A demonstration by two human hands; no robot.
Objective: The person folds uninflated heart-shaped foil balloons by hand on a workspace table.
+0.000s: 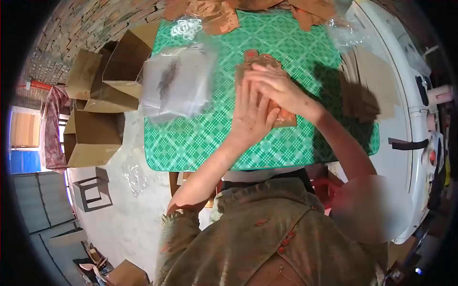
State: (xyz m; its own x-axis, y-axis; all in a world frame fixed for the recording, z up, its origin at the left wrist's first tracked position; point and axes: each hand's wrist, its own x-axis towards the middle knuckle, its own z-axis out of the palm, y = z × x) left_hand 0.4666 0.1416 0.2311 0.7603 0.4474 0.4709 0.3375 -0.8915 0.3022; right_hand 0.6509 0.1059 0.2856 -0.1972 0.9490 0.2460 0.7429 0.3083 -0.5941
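Observation:
An orange-brown item in clear plastic point(287, 120) lies on the green checked tablecloth point(191, 148). My left hand point(250, 112) rests flat on it with the fingers stretched forward. Across the left fingertips lies my right hand point(276, 86), its fingers extended and pointing left; they partly hide the item. To the left of both hands sits a stack of clear plastic bags point(176, 83).
Open cardboard boxes point(95, 138) stand left of the table. White rings point(187, 28) and orange-brown pieces point(219, 16) lie at the far edge. Flat cardboard pieces point(372, 86) are at the right. A dark stool frame point(93, 193) stands on the floor.

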